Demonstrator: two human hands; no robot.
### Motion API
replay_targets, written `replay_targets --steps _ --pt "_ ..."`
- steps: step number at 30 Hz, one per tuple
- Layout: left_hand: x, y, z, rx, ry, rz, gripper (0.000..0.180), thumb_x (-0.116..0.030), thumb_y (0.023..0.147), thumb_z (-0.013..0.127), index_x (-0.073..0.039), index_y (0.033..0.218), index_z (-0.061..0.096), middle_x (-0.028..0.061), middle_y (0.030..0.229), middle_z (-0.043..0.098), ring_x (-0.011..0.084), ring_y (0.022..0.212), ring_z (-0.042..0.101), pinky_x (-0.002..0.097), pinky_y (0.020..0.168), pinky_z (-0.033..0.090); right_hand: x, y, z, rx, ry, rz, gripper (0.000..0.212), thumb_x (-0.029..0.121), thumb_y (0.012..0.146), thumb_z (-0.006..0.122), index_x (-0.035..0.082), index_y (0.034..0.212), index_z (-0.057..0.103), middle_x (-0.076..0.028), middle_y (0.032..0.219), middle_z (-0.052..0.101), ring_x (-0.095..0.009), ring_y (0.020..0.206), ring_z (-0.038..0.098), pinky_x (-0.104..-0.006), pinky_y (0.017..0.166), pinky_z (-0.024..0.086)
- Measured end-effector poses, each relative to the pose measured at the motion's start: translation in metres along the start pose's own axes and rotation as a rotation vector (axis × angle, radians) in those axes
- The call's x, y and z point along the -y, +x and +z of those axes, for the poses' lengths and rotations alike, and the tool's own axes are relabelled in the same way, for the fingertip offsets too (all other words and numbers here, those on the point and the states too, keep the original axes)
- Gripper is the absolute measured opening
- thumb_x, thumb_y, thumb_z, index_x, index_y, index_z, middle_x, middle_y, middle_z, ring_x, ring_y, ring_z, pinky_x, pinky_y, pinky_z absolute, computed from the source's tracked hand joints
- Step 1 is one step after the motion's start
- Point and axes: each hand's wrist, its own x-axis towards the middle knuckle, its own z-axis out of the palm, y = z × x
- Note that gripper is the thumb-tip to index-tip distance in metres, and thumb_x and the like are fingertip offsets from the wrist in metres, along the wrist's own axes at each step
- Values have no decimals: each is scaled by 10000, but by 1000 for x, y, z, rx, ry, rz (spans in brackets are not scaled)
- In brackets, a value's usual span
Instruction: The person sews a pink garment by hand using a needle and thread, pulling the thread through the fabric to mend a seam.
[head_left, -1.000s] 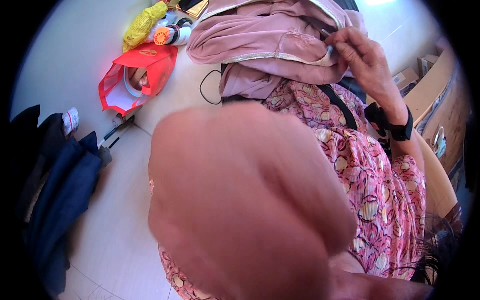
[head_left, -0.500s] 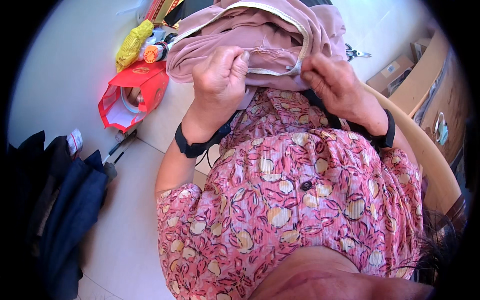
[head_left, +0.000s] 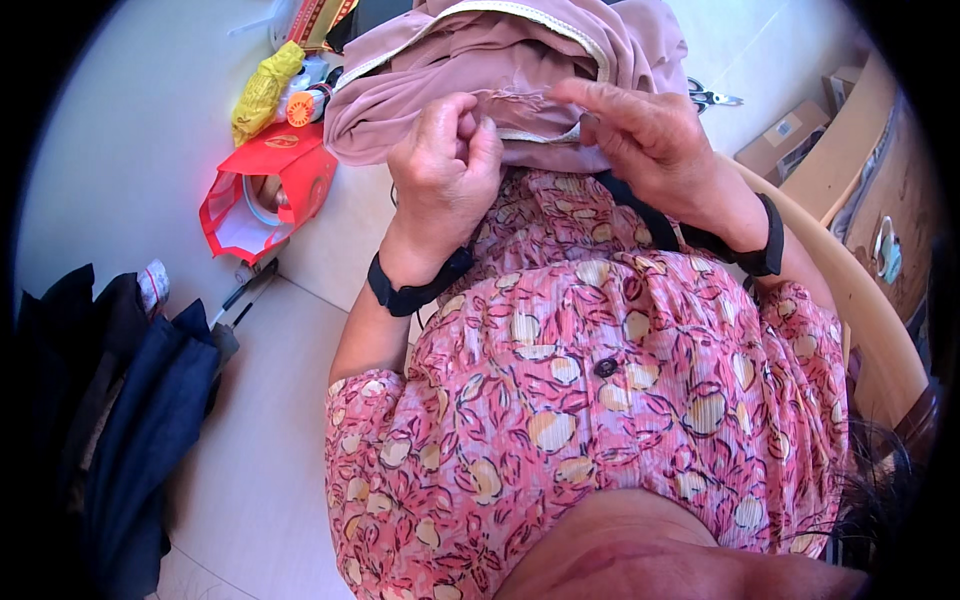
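Note:
A dusty-pink cloth [head_left: 400, 115] with a white stitched trim lies bunched in front of me, over the lap. Loose, frayed pink threads [head_left: 515, 97] stand out on it between my hands. My left hand [head_left: 440, 165] is closed in a pinch at the near edge of the cloth; what its fingertips hold is too small to make out. My right hand [head_left: 655, 145] is over the cloth's right part, its index finger stretched left toward the threads and apart from the bent lower fingers. I see nothing plainly held in it.
Scissors [head_left: 712, 97] lie right of the cloth. On the left stand a red paper bag [head_left: 300, 170], a yellow plastic bundle [head_left: 265, 90] and an orange-capped bottle [head_left: 301, 108]. Dark folded umbrellas [head_left: 150, 400] are lower left. A curved wooden chair arm [head_left: 870, 320] and cardboard boxes [head_left: 785, 140] are right.
My right hand has shifted left and its index finger has straightened out from a closed grip. My left hand has moved slightly and its fingers show a looser pinch. The cloth's trim has shifted.

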Motion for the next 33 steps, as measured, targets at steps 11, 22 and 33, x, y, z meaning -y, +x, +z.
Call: replay_targets --steps 11,22,33 --pt "-5 -10 -7 -51 -49 -6 80 7 763 651 22 825 604 70 645 576 147 532 557 267 516 461 -12 7 35 22 -532 -319 150 91 755 648 3 838 559 -90 734 521 -246 576 577 -339 478 458" --pt "4 -16 -20 323 -959 -873 265 -192 889 554 61 830 603 135 716 625 136 488 561 247 375 437 -2 4 37 62 -332 -426 122 27 680 606 10 758 513 -73 654 458 -230 520 532 -340 449 422" --pt "26 -42 -25 61 -1338 -735 205 82 780 465 87 922 613 166 961 634 255 918 615 411 841 504 4 -9 34 51 112 -340 101 -15 712 645 -13 790 580 -116 669 546 -274 589 586 -348 479 432"
